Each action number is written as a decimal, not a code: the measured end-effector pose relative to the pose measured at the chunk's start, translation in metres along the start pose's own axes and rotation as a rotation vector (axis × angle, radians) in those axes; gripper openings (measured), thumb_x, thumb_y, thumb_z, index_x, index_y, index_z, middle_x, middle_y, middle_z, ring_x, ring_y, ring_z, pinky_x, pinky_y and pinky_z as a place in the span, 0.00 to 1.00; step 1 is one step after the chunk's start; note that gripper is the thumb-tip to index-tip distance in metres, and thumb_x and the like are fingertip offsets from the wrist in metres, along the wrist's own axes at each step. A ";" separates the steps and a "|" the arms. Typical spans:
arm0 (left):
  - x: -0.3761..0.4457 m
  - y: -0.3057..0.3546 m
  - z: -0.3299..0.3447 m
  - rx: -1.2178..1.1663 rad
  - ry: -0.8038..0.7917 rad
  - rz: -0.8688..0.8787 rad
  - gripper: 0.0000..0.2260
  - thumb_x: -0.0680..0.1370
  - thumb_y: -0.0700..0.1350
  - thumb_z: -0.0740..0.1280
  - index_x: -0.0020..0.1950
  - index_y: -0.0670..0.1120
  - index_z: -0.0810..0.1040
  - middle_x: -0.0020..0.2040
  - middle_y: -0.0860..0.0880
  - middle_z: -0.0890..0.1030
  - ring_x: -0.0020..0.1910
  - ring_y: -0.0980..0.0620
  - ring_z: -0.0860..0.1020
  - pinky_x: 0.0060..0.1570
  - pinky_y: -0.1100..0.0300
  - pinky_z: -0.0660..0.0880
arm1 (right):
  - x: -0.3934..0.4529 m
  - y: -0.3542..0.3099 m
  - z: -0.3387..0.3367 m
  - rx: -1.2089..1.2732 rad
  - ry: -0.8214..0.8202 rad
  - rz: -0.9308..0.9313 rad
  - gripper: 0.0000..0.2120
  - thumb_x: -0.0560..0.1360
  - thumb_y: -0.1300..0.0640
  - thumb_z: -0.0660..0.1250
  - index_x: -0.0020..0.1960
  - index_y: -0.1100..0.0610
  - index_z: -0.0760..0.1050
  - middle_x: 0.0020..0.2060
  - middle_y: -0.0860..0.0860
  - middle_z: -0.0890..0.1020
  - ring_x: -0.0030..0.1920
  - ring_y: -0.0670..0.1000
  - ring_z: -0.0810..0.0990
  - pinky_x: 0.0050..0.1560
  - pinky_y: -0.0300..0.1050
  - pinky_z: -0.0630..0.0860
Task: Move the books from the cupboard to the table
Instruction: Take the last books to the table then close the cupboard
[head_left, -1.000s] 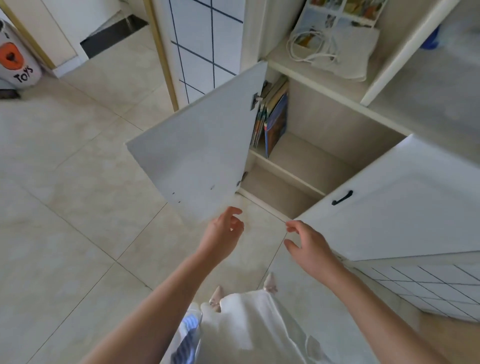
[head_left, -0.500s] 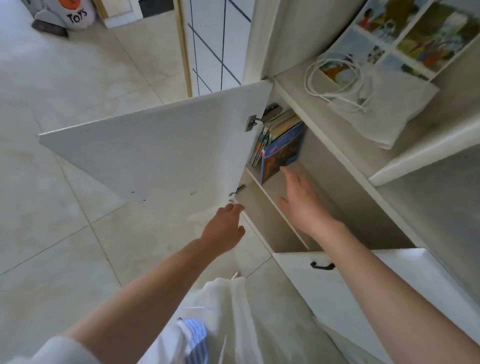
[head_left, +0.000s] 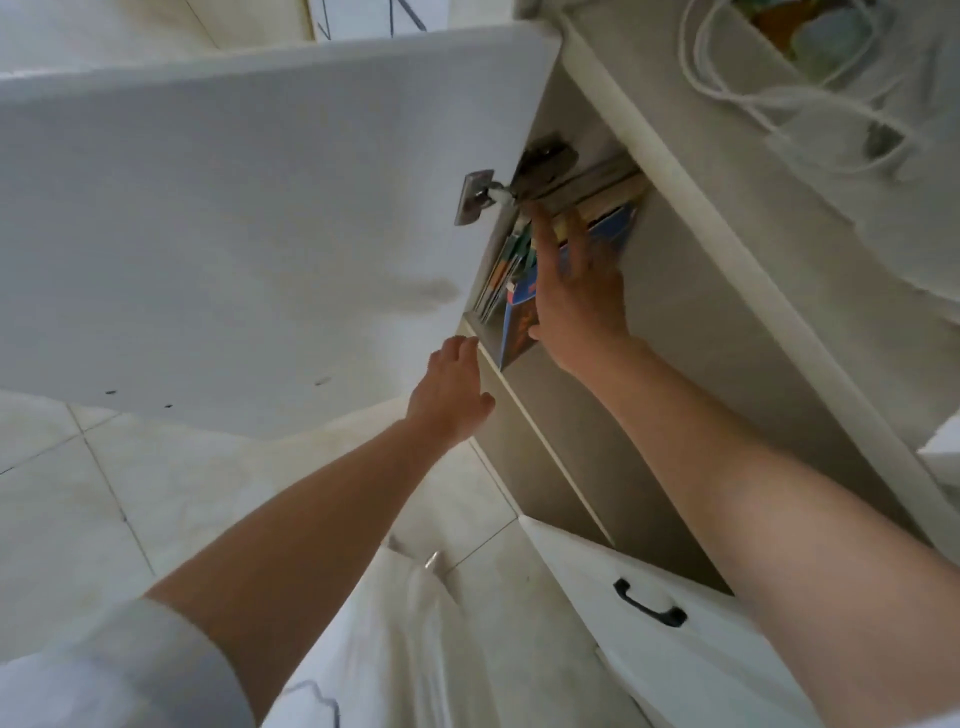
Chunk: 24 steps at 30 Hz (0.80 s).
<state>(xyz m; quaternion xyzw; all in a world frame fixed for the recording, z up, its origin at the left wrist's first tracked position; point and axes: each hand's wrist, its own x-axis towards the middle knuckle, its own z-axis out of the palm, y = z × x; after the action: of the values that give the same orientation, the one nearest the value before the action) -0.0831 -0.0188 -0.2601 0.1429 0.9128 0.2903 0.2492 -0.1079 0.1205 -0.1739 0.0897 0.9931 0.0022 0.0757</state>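
We see the books standing upright in a row at the left end of the cupboard shelf, spines up and down, just behind the open door. Our right hand lies spread over the outermost blue cover, fingers reaching along its height; whether the thumb has hooked round yet we cannot tell. Our left hand hangs relaxed and empty below the shelf edge, farther away.

books half hidden by right hand
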 end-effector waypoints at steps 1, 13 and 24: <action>0.009 -0.001 0.007 -0.011 0.027 0.012 0.36 0.74 0.44 0.70 0.77 0.42 0.56 0.75 0.44 0.61 0.72 0.44 0.64 0.66 0.50 0.70 | 0.007 0.004 0.006 -0.036 0.053 -0.034 0.50 0.68 0.56 0.75 0.78 0.52 0.45 0.77 0.57 0.53 0.72 0.69 0.58 0.67 0.67 0.64; 0.091 0.004 0.055 -0.305 0.369 0.051 0.38 0.74 0.50 0.71 0.77 0.48 0.52 0.74 0.46 0.65 0.72 0.45 0.66 0.66 0.47 0.72 | 0.038 0.026 0.028 -0.111 0.282 -0.121 0.41 0.61 0.55 0.78 0.70 0.49 0.63 0.71 0.57 0.65 0.71 0.65 0.61 0.66 0.71 0.61; 0.109 0.006 0.058 -0.405 0.346 0.107 0.38 0.69 0.44 0.75 0.74 0.47 0.60 0.69 0.46 0.71 0.64 0.43 0.74 0.55 0.47 0.78 | 0.031 0.039 0.037 0.071 0.303 -0.199 0.28 0.65 0.61 0.76 0.61 0.53 0.69 0.67 0.53 0.69 0.70 0.63 0.58 0.62 0.57 0.74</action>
<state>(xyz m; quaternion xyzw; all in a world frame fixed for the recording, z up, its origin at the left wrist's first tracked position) -0.1424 0.0568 -0.3383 0.0862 0.8564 0.4997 0.0972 -0.1252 0.1638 -0.2147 -0.0079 0.9965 -0.0271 -0.0781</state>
